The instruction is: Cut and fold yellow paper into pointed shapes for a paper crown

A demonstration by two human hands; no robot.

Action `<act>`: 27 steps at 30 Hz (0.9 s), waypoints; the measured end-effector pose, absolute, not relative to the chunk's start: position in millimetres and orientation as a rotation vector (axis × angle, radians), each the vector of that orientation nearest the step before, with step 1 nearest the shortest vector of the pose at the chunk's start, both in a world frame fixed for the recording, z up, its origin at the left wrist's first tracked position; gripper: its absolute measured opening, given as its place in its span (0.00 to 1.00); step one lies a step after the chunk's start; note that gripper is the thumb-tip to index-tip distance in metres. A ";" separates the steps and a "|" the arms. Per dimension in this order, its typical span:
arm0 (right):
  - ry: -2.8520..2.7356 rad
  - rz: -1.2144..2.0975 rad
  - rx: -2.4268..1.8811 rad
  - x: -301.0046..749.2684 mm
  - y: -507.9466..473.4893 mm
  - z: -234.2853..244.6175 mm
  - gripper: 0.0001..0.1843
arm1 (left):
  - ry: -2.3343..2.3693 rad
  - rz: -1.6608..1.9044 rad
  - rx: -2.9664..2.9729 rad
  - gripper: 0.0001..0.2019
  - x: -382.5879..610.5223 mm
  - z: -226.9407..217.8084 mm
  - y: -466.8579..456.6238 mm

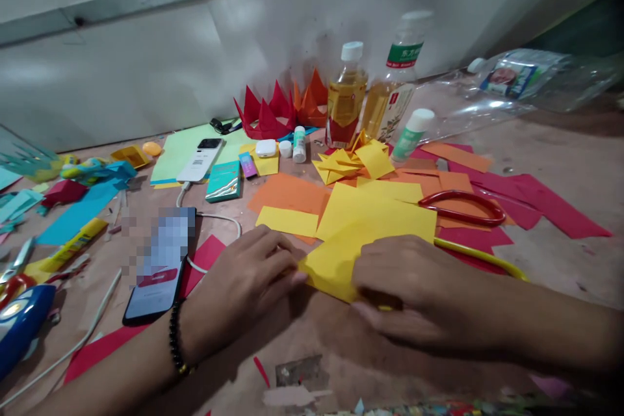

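While both hands are gripping it, the yellow paper sheet (pixel 329 268) is lying just below the centre of the frame. From where I'm standing, the left hand (pixel 260 270) is pinching its left corner, fingers bunched against the thumb. The right hand (pixel 409 283) is curling over the other end and hiding it, so I cannot tell whether a fold is forming underneath.

Near the top centre, a red paper crown (pixel 266 118) and an orange paper crown (pixel 312 104) are standing, apparently finished, and folded yellow pieces (pixel 341 164) are sitting heaped right of centre. The held sheet is looking barely worked by comparison. Just beyond it, a larger yellow sheet (pixel 390 205) is lying flat, as is an orange sheet (pixel 287 194) mid-frame; those are probably waiting unfolded.

The held sheet's visible corner is pointing left, its near edge is sloping down rightward, and its long axis is seemingly running left to right.
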State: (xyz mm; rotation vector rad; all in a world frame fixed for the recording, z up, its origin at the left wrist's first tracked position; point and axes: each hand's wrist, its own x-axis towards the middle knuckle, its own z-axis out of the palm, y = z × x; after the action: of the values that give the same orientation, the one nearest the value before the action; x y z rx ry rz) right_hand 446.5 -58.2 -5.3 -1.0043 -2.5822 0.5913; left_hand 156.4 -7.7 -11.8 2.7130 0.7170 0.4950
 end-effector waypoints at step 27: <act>-2.072 0.859 -1.012 447.8 -56.5 5.2 0.06 | 1.013 0.802 1.853 0.06 161.6 11.4 -32.7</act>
State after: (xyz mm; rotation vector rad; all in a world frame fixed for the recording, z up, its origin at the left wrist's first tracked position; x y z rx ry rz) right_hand 447.8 -56.5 5.2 -1.0117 -2.0718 0.8594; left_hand 161.6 -32.7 11.4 1.8532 1.0134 0.8024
